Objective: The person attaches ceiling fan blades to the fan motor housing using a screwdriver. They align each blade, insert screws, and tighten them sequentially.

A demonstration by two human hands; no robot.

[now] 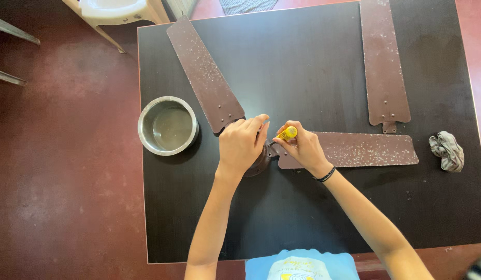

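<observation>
A brown ceiling fan lies on a black table (302,207). My left hand (242,144) rests on top of the fan's round motor hub (259,165) and covers most of it. My right hand (301,148) grips a yellow-handled screwdriver (287,134), its tip pointing down to where the right blade (364,150) meets the hub. A second dusty blade (204,72) runs from the hub toward the table's far left corner. A third blade (383,62) lies detached at the far right.
A steel bowl (168,125) with water stands at the table's left edge. A crumpled grey rag (447,151) lies near the right edge. A white plastic chair (116,13) stands beyond the far left corner on the red floor.
</observation>
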